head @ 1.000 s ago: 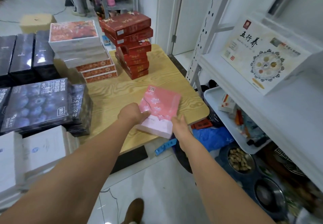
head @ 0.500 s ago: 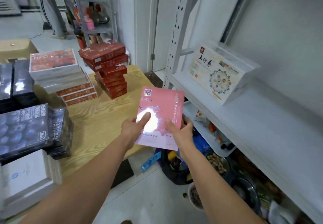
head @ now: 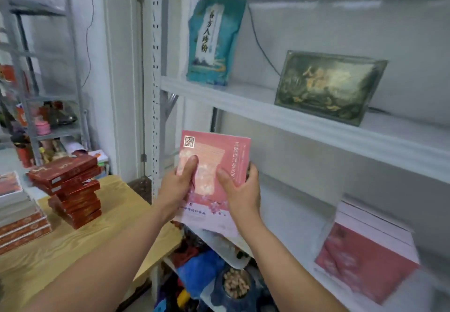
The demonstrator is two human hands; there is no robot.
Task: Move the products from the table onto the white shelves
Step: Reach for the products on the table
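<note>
A flat pink box (head: 214, 163) with white lettering is held upright in front of the white shelves (head: 304, 126). My left hand (head: 177, 185) grips its left edge with the thumb across the front. My right hand (head: 239, 190) grips its right side, fingers wrapped behind. The box hangs level with the gap under the middle shelf board. On the wooden table (head: 60, 246) to the left stands a stack of red boxes (head: 70, 185) and a stack of white and orange boxes (head: 19, 214).
A teal pouch (head: 213, 41) and a dark green tin box (head: 328, 85) stand on the upper shelf. A pink and white box (head: 367, 251) leans on the lower shelf at right. Below are a blue bag (head: 197, 272) and a bowl of nuts (head: 236, 285). A grey rack (head: 48, 68) stands behind the table.
Both hands lifted the pink box off the table, turned it upright and carried it right and up to the shelves. The view swung from the table up to the shelving.
</note>
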